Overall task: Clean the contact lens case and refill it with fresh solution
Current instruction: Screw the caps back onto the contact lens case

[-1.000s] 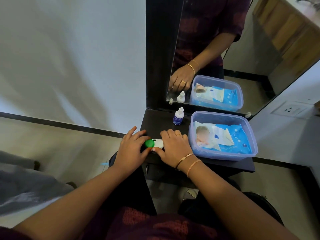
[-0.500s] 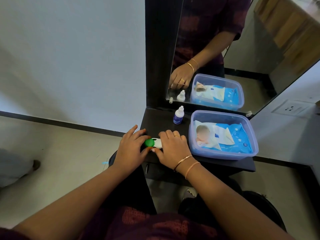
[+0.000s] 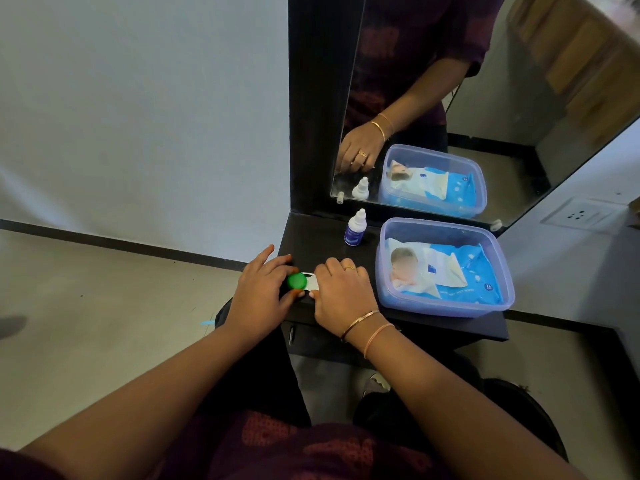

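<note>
Left hand (image 3: 258,296) and right hand (image 3: 343,296) around green-capped lens case (image 3: 304,281) on dark shelf (image 3: 318,240)

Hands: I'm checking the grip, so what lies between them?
The lens case, its green cap toward the left hand, the right hand opposite; head view.

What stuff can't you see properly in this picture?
- Head view: right half of the case, hidden under the right hand.
- Head view: whether the green cap is loose; the left hand covers its edge.
- Head view: label on the bottle, too small to read.
- Head view: print on the pack, blurred behind the tub wall.
</note>
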